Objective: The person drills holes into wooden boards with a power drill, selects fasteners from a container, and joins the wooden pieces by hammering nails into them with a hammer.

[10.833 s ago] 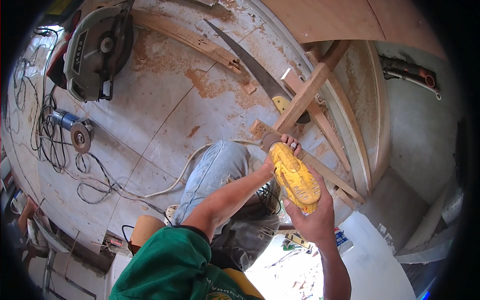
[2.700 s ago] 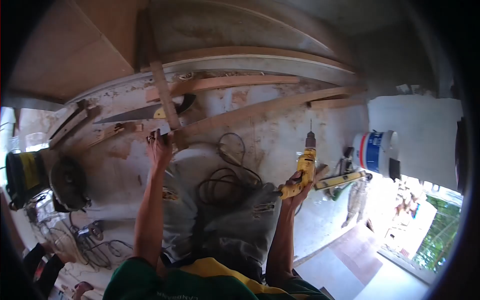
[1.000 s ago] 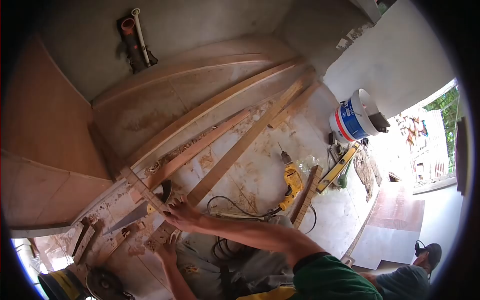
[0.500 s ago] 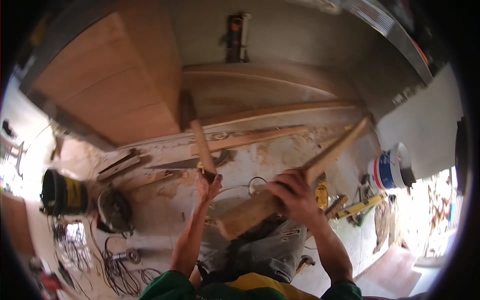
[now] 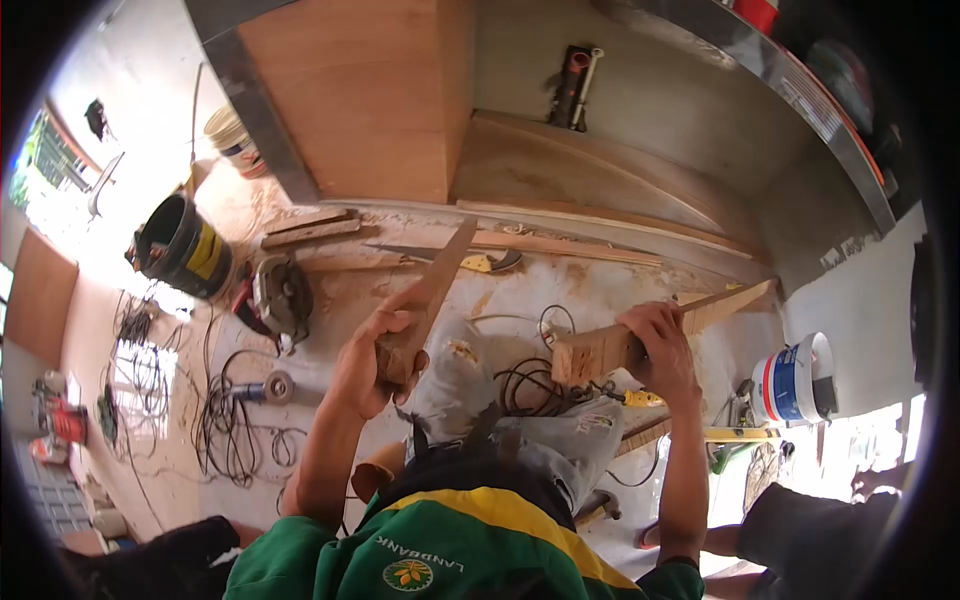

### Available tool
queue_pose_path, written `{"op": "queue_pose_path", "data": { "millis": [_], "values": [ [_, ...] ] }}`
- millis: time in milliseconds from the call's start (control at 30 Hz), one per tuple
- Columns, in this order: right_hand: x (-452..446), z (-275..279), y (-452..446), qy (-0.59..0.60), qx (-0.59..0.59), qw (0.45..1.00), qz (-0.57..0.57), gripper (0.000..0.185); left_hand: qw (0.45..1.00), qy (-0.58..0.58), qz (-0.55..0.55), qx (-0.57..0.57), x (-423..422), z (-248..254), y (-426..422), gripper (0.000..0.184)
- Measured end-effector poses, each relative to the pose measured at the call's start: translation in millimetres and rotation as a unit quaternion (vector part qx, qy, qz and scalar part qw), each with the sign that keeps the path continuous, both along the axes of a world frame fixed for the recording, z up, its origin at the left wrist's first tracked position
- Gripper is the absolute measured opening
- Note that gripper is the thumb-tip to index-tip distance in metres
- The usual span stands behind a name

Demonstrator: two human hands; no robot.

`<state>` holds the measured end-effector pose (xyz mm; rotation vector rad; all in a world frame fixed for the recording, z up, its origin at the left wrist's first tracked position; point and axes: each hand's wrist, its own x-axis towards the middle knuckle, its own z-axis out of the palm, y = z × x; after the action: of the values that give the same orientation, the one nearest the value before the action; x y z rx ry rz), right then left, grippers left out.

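Note:
My left hand (image 5: 372, 360) is closed around the near end of a wooden board (image 5: 442, 272), which points up and away from me. My right hand (image 5: 660, 345) grips a second, thicker wooden plank (image 5: 588, 357) from above. That plank's cut end faces left and its far end reaches toward the wall at the right. The two pieces are apart, both held above my knees. Beyond the left board, a handsaw (image 5: 490, 262) with a yellow handle lies on the floor.
A circular saw (image 5: 283, 300), an angle grinder (image 5: 270, 388), cords (image 5: 225, 430) and a black bucket (image 5: 180, 255) stand to the left. A white bucket (image 5: 785, 385) is on the right. Plywood (image 5: 350, 110) rises ahead. Another person's leg (image 5: 800, 540) shows at lower right.
The view has swung, so the plywood and buckets appear shifted. My left hand has moved left with its board, now tilted right. The right plank has turned and its cut end moved away from me.

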<state>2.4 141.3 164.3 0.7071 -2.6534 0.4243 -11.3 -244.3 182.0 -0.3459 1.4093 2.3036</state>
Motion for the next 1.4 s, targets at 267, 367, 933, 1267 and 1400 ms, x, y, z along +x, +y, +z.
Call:
{"op": "queue_pose_path", "data": {
  "millis": [267, 367, 933, 1267, 1400],
  "values": [
    [-18, -8, -11, -0.052, 0.011, 0.999, -0.012, 0.07, 0.997, -0.062, 0.036, -0.026, 55, 19, 16, 0.047],
    [-13, 6, -9, -0.057, 0.006, 0.998, -0.019, 0.067, 0.999, -0.01, 0.014, 0.043, 61, 48, 30, 0.061],
    [-12, 64, 10, 0.063, -0.045, 0.995, -0.063, 0.068, 0.634, 0.588, 0.008, -0.502, -23, 20, 91, 0.051],
    [-23, 55, 2, 0.082, -0.021, 0.994, -0.069, 0.066, 0.809, 0.504, -0.086, -0.289, -30, 2, 136, 0.073],
    [-25, 46, 0, 0.099, -0.028, 0.993, -0.058, 0.063, 0.808, 0.527, -0.064, -0.256, -29, 4, 137, 0.073]
  ]
}}
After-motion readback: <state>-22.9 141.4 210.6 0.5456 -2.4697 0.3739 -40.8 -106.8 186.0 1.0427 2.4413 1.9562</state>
